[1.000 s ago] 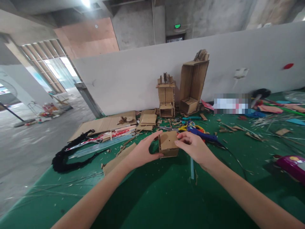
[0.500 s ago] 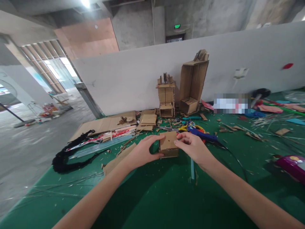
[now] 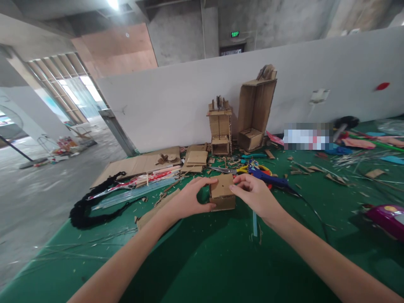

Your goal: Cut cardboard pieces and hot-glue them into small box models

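A small cardboard box (image 3: 222, 203) with a hole in its top panel sits on the green table in front of me. My left hand (image 3: 192, 197) grips its left side, thumb low on the front and fingers at the top edge. At the right edge of the top panel, my right hand (image 3: 251, 191) pinches the cardboard between thumb and curled fingers. Just behind the box lie scissors with yellow handles (image 3: 243, 169) and a blue glue gun (image 3: 273, 180), its cord trailing right.
Two cardboard structures, a short one (image 3: 220, 126) and a tall one (image 3: 257, 111), stand against the white partition (image 3: 170, 105). On the left are black yarn (image 3: 83, 216), clear glue sticks (image 3: 132, 194) and flat cardboard (image 3: 113, 168). A purple object (image 3: 386, 219) lies right, with scraps scattered behind.
The box and both hands have shifted very slightly to the left. Both hands keep the same hold.
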Available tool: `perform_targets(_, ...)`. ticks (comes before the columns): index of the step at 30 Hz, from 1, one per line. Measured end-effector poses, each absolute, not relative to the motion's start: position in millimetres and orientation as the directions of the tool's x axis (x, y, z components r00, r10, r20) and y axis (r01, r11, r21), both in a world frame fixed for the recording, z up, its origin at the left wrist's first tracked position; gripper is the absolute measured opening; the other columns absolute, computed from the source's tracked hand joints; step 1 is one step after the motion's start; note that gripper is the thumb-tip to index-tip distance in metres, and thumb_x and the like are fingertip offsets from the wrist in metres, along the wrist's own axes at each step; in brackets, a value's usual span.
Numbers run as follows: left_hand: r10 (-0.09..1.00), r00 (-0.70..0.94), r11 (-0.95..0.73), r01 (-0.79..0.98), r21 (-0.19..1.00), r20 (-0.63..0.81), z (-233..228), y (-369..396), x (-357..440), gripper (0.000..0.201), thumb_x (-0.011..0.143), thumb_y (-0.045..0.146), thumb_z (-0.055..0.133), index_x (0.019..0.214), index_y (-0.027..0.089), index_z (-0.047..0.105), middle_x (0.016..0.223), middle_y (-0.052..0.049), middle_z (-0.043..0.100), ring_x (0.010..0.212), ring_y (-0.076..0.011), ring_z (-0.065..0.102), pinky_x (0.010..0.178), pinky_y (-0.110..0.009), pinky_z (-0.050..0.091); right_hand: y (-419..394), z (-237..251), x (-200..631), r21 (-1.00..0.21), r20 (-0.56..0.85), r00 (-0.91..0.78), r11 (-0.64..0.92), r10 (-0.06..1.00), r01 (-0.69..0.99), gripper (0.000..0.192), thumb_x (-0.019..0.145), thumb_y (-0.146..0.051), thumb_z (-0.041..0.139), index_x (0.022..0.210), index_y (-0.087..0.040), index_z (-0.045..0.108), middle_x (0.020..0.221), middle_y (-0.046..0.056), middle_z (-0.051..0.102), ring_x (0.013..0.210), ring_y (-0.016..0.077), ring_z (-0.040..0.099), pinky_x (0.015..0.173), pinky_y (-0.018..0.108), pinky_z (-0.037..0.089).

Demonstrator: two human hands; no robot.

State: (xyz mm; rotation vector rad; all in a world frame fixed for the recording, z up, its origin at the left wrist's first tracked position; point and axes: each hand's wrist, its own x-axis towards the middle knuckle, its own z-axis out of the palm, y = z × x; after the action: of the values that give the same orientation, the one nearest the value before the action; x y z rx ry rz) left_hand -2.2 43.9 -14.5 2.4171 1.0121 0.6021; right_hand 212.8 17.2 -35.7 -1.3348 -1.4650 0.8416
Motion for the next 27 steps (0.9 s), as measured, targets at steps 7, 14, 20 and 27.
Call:
perform_targets(7, 0.744, 0.628, -0.625, 0.533, 0.57, 0.228, -21.5, 43.4, -1.0, 0.06, 0.071, 0.038, 0.065, 0.126, 0.025, 0.044, 0.124, -0.006, 0.052, 0.116, -0.024, 0.048, 0.099, -0.039, 0.039, 10.8, -28.8, 209.0, -0.892, 0.234, 0.04, 0.199, 0.971, 0.405, 0.016, 0.077, -0.035, 0.056, 0.083, -0.02, 0.052, 0.062, -0.001, 0.06, 0.058, 0.0148, 0.055, 0.057, 0.028, 0.042)
perform_targets(14, 0.755, 0.624, -0.598, 0.526, 0.604, 0.204, -19.3, 42.9, -1.3, 0.059, 0.073, 0.042, 0.065, 0.126, 0.027, 0.045, 0.129, -0.005, 0.052, 0.117, -0.0245, 0.049, 0.1, -0.039, 0.039, 3.9, -23.5, 205.0, -0.8, 0.342, 0.056, 0.26, 0.938, 0.54, 0.012, 0.078, -0.032, 0.054, 0.081, -0.021, 0.053, 0.067, 0.001, 0.066, 0.063, 0.0168, 0.061, 0.058, 0.028, 0.044)
perform_targets(20, 0.755, 0.629, -0.574, 0.502, 0.647, 0.182, -21.9, 44.6, -1.3, 0.06, 0.072, 0.039, 0.067, 0.126, 0.027, 0.044, 0.132, -0.003, 0.051, 0.119, -0.0226, 0.049, 0.101, -0.037, 0.038, 3.3, -24.3, 205.9, -0.732, 0.43, 0.002, 0.348, 0.903, 0.586, 0.009, 0.078, -0.029, 0.053, 0.078, -0.021, 0.054, 0.071, 0.004, 0.067, 0.068, 0.018, 0.064, 0.061, 0.029, 0.048)
perform_targets(27, 0.755, 0.629, -0.576, 0.5, 0.646, 0.186, -20.7, 43.6, -1.1, 0.058, 0.072, 0.038, 0.067, 0.125, 0.027, 0.045, 0.131, -0.004, 0.052, 0.118, -0.0222, 0.05, 0.101, -0.038, 0.039, 2.7, -25.9, 208.5, -0.692, 0.448, -0.052, 0.382, 0.893, 0.613, 0.009, 0.08, -0.029, 0.051, 0.076, -0.022, 0.054, 0.074, 0.005, 0.066, 0.07, 0.0178, 0.063, 0.062, 0.029, 0.048)
